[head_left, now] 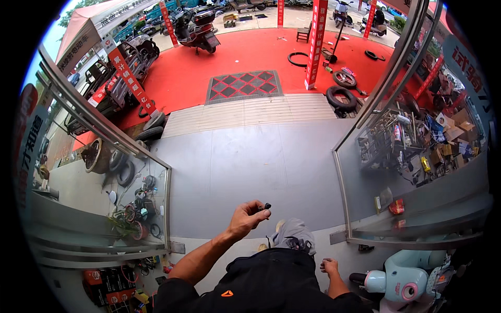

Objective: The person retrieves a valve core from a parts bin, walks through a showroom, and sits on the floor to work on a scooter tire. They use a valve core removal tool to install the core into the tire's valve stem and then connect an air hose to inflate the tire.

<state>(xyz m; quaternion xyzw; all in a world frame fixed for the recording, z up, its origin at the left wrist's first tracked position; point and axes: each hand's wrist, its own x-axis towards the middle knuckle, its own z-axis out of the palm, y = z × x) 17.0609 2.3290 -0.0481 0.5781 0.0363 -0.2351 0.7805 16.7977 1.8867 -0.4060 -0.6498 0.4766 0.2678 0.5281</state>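
In front of my body, my left hand (247, 218) is raised and closed. Between its thumb and fingers it pinches a small black part (267, 206), too small to name more exactly. Low at my right side hangs my right hand (329, 266), its fingers curled inward. What it holds, if anything, is hidden. Below the left hand show my grey trouser leg (295, 233) and part of a shoe, at the edge of the grey floor (250, 172).
Open glass doors (402, 172) flank the doorway. Outside lie a dark mat (243, 86) on red carpet (188, 73), loose tyres (342, 98) and a parked scooter (198, 32). A pale blue scooter (404, 279) stands inside at right; boxes (107, 284) are stacked at left.
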